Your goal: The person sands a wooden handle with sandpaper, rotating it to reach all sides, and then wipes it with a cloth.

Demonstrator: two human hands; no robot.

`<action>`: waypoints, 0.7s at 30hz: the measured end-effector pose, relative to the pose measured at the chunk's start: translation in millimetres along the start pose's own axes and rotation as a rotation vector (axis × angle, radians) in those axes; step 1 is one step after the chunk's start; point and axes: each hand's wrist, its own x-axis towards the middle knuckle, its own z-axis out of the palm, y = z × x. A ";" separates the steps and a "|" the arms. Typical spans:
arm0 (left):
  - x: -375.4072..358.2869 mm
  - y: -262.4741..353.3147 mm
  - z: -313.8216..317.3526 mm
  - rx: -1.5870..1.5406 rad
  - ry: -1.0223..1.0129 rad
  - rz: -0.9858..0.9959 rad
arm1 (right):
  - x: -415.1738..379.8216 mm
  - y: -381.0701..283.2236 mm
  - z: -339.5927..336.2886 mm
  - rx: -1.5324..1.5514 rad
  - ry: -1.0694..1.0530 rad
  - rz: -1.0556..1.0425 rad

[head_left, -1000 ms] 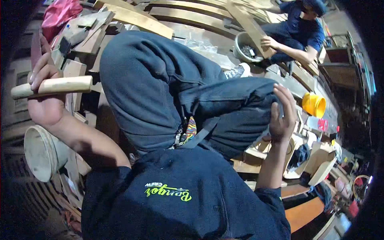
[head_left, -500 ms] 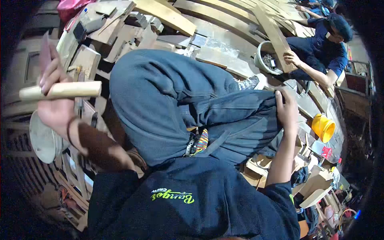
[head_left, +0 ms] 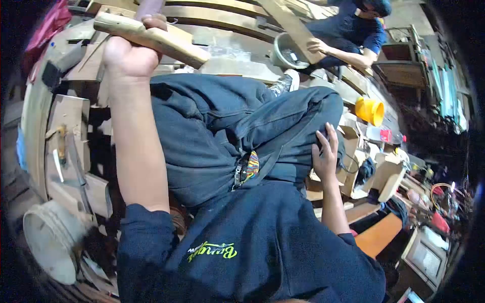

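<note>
My left hand (head_left: 132, 56) is raised at the upper left, beyond the knee, closed around a short thick piece of wood (head_left: 177, 48). The wood lies slantwise across the hand, with both ends sticking out. A purplish shape (head_left: 150, 7) shows just beyond my fingers; I cannot make out what it is. My right hand (head_left: 327, 155) rests on the dark trousers (head_left: 298, 136) by my right knee, fingers spread, holding nothing. My legs are folded in front of me.
At the upper right a person (head_left: 343, 35) holds a long plank (head_left: 290, 28) over a bucket (head_left: 279, 53). A yellow container (head_left: 370, 111) and a bottle (head_left: 386, 135) lie to the right. A whitish bucket (head_left: 50, 242) stands lower left, below a wooden-handled tool (head_left: 62, 144).
My left hand has swung up and to the right with the wood, which now tilts. My right hand has slid nearer my body and spread its fingers. The whole view has shifted.
</note>
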 end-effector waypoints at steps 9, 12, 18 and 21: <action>5.3 -12.2 -7.4 0.100 0.132 0.159 | 49.4 -63.6 -38.7 -0.084 0.057 -0.059; 13.0 -6.7 -21.5 0.050 0.032 0.060 | 87.7 -96.6 -35.5 -0.002 0.100 -0.148; 10.7 -11.5 -21.3 0.131 0.085 0.160 | 144.2 -147.6 36.5 0.407 -0.151 -0.103; 18.1 -9.5 -28.1 0.094 0.135 0.142 | 150.8 -125.4 110.3 0.497 -0.288 -0.414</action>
